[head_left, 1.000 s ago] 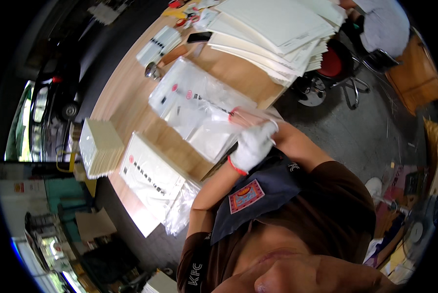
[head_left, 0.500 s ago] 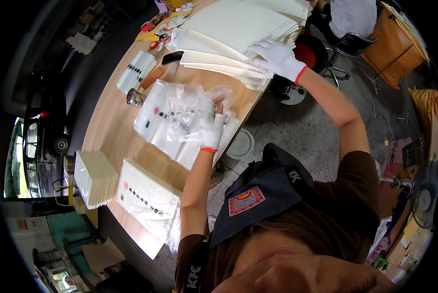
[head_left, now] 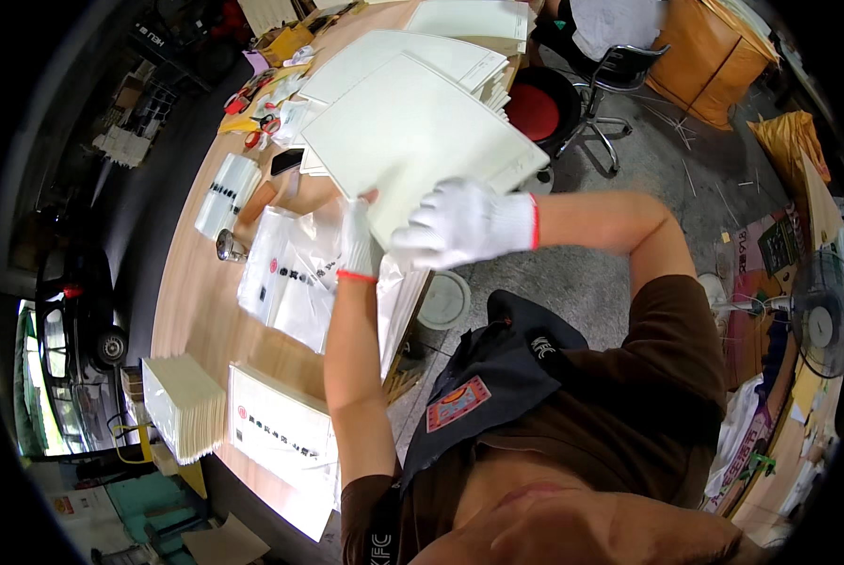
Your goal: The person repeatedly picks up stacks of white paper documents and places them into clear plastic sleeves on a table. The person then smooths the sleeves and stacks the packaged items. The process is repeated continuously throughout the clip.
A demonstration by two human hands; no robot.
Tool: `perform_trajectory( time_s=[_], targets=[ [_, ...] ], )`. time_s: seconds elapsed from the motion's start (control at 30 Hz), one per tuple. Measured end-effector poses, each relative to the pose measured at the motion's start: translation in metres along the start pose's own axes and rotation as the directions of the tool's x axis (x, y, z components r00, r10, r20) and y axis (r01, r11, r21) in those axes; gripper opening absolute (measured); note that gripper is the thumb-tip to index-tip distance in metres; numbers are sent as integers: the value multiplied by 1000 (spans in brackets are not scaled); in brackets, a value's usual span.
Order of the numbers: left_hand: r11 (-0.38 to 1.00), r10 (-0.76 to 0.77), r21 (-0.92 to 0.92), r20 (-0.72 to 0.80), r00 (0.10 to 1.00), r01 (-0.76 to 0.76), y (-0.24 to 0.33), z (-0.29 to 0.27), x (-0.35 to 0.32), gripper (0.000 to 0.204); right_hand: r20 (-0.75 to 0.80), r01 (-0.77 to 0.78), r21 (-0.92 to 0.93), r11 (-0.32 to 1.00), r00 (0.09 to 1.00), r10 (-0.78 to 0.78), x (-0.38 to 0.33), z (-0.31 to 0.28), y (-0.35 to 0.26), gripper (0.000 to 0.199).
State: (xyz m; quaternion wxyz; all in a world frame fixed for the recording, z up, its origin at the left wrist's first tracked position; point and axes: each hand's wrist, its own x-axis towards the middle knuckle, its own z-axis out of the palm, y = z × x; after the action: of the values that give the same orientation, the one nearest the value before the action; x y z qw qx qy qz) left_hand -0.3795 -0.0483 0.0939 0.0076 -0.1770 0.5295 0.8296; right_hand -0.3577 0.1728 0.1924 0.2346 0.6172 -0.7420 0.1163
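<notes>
Reaches up from below with the left hand (head_left: 358,243), gloved in white knit with a red cuff (head_left: 357,276), and with the forearm running almost straight away from the body. Bears with the thumb side on the near left corner of a large cream sheet (head_left: 422,132), showing a bare fingertip over its edge; looks to be pinching the sheet there, with the grip pressed together. Swings the right arm out to the side, bent sharply at the elbow, then back across toward the left. Carries the right hand (head_left: 464,224) level, back upward and likewise gloved in white, over the near edge of the sheet and just beside the left hand. Points these fingers leftward, loosely curled and somewhat blurred; cannot tell whether pinching the sheet or only touching. Has the sheet slanting across the pile of cream sheets (head_left: 365,58) at the far part of the table (head_left: 182,311), with its near corner between both hands. Has printed clear bags (head_left: 295,273) lying just left of the left wrist, and a wrapped stack (head_left: 285,414) nearer the body, beside the left forearm.
</notes>
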Motion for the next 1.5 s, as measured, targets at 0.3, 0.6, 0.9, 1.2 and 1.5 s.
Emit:
perform_trajectory(
  time_s=[0.3,0.6,0.9,1.2,1.5],
  targets=[
    [802,148,554,180,972,-225,58,-34,-79,29,229,-267,962,-62,656,719,-63,73,31,51],
    [752,124,580,342,932,-313,-12,11,-125,73,104,-671,578,465,626,773,-43,84,-9,36],
    [854,364,362,99,926,-374,86,-46,-141,50,466,-239,105,965,870,164,-37,44,-10,34],
    [133,620,601,570,540,-788,-71,-47,-187,34,564,-564,821,-93,773,291,-9,151,-15,29],
    [483,404,790,182,896,-378,-13,5,-155,31,443,-421,340,841,860,251,48,192,-96,29]
  ],
)
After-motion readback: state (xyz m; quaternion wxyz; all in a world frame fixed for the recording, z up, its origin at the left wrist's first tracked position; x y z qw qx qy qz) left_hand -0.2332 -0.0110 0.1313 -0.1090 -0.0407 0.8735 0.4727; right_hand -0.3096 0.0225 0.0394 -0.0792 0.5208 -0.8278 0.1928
